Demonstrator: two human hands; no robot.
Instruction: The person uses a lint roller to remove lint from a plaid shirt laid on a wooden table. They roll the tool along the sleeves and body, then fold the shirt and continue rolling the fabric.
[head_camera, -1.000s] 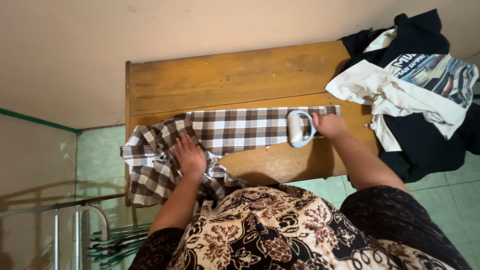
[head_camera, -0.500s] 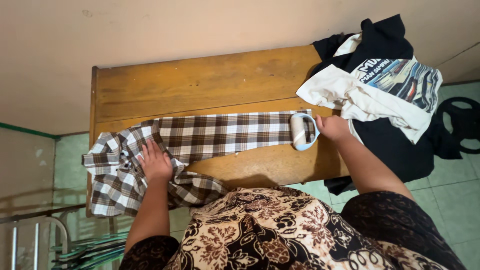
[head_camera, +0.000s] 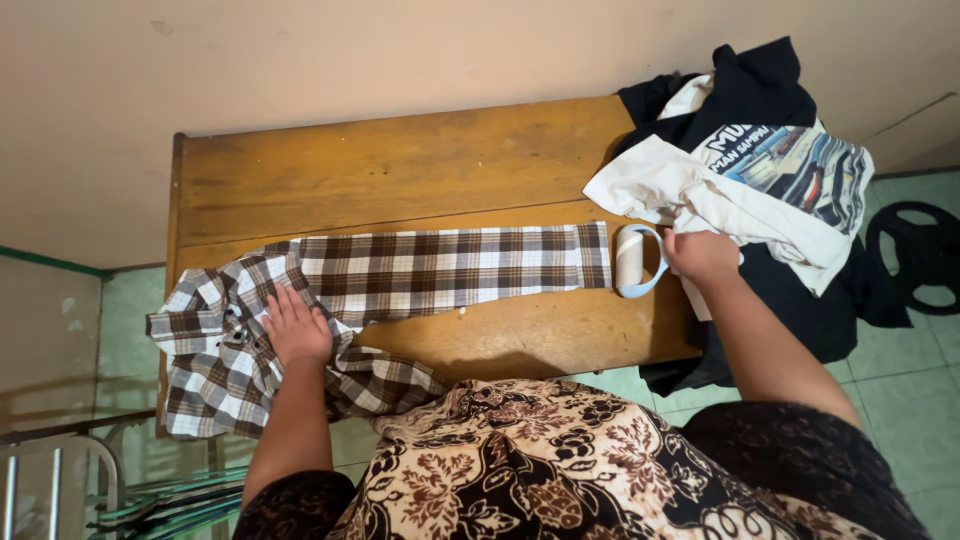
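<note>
A brown-and-white checked shirt lies on a wooden table, one sleeve stretched flat toward the right. My left hand presses flat on the bunched body of the shirt at the left. My right hand grips the handle of a lint roller with a white roll and pale blue frame. The roller rests on the bare wood just past the sleeve's cuff end.
A heap of dark and white clothes with a printed picture hangs over the table's right end. A black round weight plate lies on the green tiled floor at right. Metal rails stand at lower left. A beige wall runs behind the table.
My right hand has run the lint roller rightward along the sleeve and off its cuff end onto the wood. My left hand stays on the shirt; the view shifted.
</note>
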